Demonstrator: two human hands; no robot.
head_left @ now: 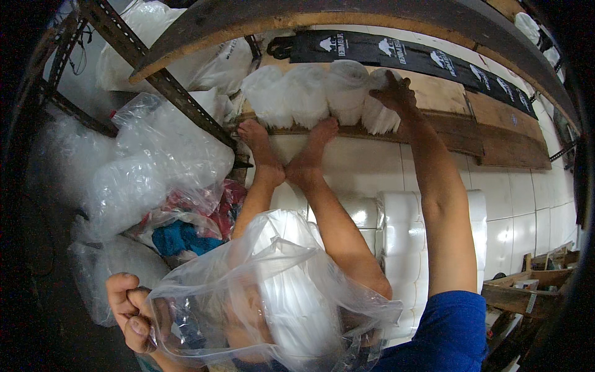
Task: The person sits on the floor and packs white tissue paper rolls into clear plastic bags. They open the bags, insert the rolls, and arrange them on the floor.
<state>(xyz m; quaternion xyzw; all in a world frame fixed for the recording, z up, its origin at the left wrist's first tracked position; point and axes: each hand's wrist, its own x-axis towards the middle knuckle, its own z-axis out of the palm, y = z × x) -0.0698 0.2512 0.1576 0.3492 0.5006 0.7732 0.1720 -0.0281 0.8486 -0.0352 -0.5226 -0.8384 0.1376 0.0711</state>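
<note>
A large clear plastic bag (211, 273) lies across my lap, with long white plastic bundles (294, 291) inside. At its left edge my left hand (131, 313) is closed, pinching the bag's rim between thumb and fingers. My right arm stretches far forward to the low wooden board. There my right hand (396, 96) grips the top of a whitish plastic roll (379, 116), the rightmost in a row. Close beside it stand more upright rolls: a round one (347, 90) and paler bunched ones (308, 96) to its left. My bare feet rest against the board's near edge.
A dark shelf beam (347, 15) curves overhead, with a metal post (180, 102) at left. Filled clear bags (142, 161) pile up on the left near blue cloth (186, 239). White wrapped packs (403, 248) sit by my right leg. Black printed bags (427, 59) lie behind the rolls.
</note>
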